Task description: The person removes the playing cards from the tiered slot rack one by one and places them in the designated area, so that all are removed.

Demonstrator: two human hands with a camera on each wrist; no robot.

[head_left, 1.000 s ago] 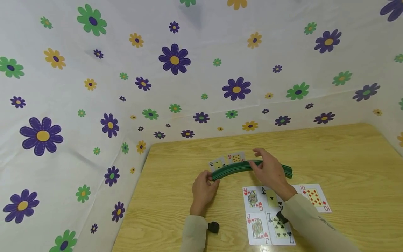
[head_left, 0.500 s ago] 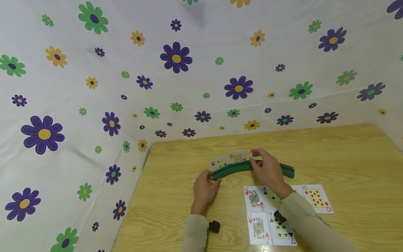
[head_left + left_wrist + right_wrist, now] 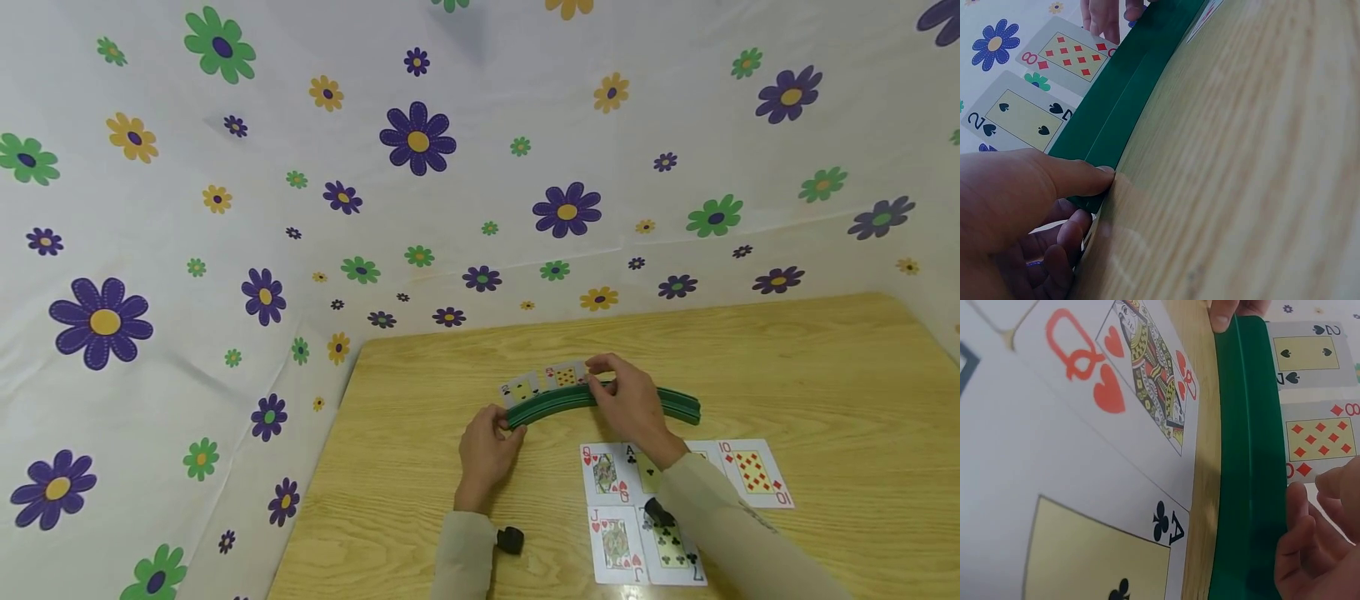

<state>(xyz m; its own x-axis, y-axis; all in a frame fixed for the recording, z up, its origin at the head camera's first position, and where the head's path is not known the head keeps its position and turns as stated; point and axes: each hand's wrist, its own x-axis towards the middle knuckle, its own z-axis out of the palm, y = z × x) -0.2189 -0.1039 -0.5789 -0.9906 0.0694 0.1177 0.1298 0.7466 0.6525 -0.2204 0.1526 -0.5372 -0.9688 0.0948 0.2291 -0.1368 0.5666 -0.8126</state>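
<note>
A curved green card holder (image 3: 555, 404) stands on the table. At its left end my left hand (image 3: 486, 450) grips it, thumb in front and fingers curled behind and beneath, as the left wrist view shows. The two of spades (image 3: 1019, 115) and the eight of diamonds (image 3: 1321, 439) stand upright in it, leaning back. My right hand (image 3: 630, 408) reaches over the holder's middle. In the right wrist view its fingertips (image 3: 1296, 494) are at the eight's edge, slightly parted; contact is hard to judge.
In front of the holder, cards lie face up: queen of hearts (image 3: 606, 475), jack of hearts (image 3: 615, 544), seven of clubs (image 3: 672, 546), ten of diamonds (image 3: 753, 472), and an ace of clubs (image 3: 1097, 550) partly under my right arm. A flower-patterned cloth (image 3: 480, 167) walls the table.
My right hand has shifted left along the holder to the eight of diamonds. The left hand stays on the holder's end; the cards keep their places.
</note>
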